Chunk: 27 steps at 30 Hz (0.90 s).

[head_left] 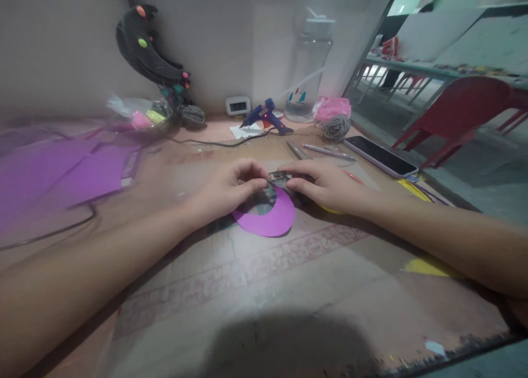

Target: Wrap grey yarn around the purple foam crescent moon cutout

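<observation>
My left hand and my right hand meet over the middle of the table, thumbs and fingers pinched. Between their fingertips is a small dark grey bundle that looks like yarn; its detail is blurred. Just beneath lies a purple paper crescent, its curved edge toward me and its upper tips partly covered by my fingers and the grey bundle. A bit of yellow shows under my right hand.
A glue gun, a small clock, a clear bottle and a grey yarn ball line the back. Purple sheets lie left. A phone, pen and yellow piece are right. A dark crescent hangs above.
</observation>
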Tool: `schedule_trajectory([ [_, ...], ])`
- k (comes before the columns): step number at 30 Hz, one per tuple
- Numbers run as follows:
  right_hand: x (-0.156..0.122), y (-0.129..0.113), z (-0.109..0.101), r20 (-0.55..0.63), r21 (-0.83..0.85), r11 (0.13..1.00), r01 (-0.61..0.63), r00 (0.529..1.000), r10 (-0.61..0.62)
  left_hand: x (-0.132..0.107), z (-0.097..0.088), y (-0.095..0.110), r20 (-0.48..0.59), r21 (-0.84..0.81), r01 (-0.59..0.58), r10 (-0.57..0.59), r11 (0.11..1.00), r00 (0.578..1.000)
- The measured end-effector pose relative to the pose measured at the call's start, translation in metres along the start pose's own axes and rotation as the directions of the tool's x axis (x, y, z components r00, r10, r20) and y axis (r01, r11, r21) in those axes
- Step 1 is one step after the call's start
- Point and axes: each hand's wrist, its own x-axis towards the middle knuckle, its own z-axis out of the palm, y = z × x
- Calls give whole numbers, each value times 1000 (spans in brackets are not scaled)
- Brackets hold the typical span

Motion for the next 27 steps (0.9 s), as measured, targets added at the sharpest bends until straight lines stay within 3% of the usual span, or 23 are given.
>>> schedule_trajectory([
  [7,0,0,-1,54,60,998,16,998,-19,-1,-1,-1,-7,33,-8,8,999,1000],
  [27,-2,-4,-1,66,73,997,11,998,-15,-2,0,2,31,47,-46,45,998,999],
])
